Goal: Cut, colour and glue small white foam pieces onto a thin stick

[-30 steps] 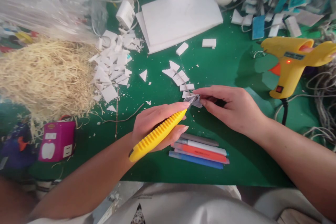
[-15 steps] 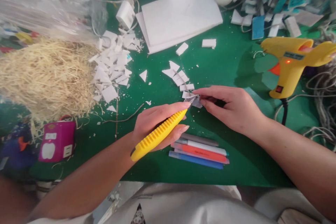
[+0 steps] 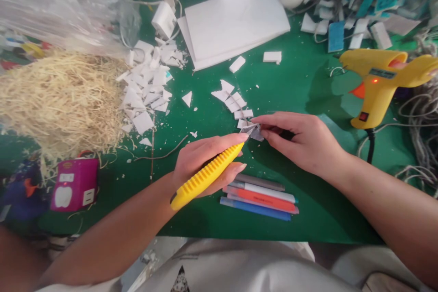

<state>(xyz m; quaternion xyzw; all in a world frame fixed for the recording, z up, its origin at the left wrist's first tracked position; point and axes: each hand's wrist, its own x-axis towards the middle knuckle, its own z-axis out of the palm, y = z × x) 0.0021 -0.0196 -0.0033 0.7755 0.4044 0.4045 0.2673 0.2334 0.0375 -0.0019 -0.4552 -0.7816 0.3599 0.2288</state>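
Observation:
My left hand [image 3: 208, 159] is closed around a yellow utility knife [image 3: 207, 175] with a ribbed handle. Its blade end meets a small grey-white piece [image 3: 256, 132] at the middle of the green table. That piece is pinched between the thumb and fingers of my right hand [image 3: 294, 139]; its exact shape is partly hidden by the fingertips. Just beyond it lie several small white foam offcuts [image 3: 236, 101], with a thin grey cord [image 3: 236, 100] running across them. Several markers [image 3: 263, 198] lie side by side below my hands.
At right a yellow hot glue gun [image 3: 376, 84] stands with its red light on. White sheets [image 3: 236, 23] lie at the back. Foam scraps [image 3: 147, 96] and a pile of straw [image 3: 61, 100] fill the left, near a magenta box [image 3: 73, 185]. Blue and white pieces [image 3: 369, 9] heap at back right.

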